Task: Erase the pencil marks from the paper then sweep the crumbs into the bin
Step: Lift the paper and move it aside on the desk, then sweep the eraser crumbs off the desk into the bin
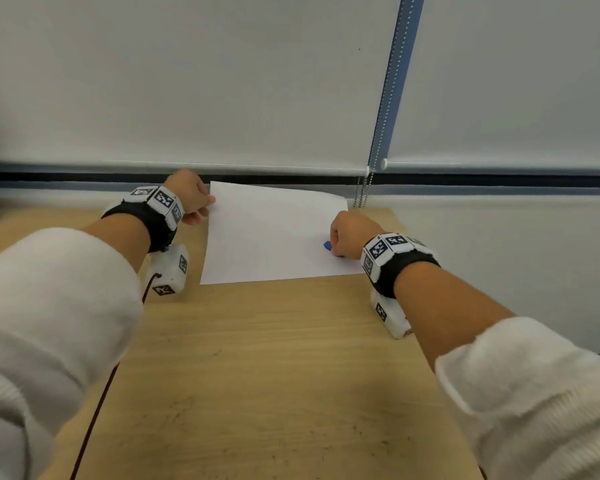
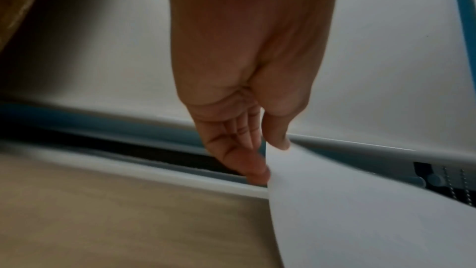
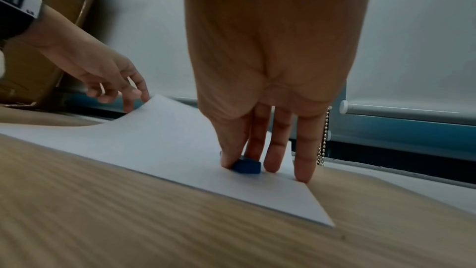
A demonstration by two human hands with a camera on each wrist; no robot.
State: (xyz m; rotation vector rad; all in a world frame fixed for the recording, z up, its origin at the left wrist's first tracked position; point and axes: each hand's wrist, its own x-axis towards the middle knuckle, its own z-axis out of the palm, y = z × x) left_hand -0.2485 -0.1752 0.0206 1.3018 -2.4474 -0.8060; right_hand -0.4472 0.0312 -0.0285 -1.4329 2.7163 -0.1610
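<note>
Two hands work one sheet. Head view: paper [image 1: 274,233] lies at the far end of the counter [image 1: 257,358], far left corner raised. Left hand [image 1: 189,195] is at that corner; right hand [image 1: 349,239] is curled over a blue eraser [image 1: 327,245] near the sheet's right edge. No pencil marks or crumbs resolve here, possibly from blur.

Left wrist view: thumb [image 2: 276,129] and fingers [image 2: 247,156] pinch the paper [image 2: 360,211] edge, lifting it off the counter.

Right wrist view: fingers [image 3: 274,150] grip the eraser [image 3: 246,166] and press it onto the paper [image 3: 154,144]; the little finger rests at the sheet's edge. A cardboard box [image 3: 51,34], perhaps the bin, stands far left.

Judgement: flatten and pin the lifted corner first, then rub in short strokes away from the pinned hand so the sheet cannot buckle.
</note>
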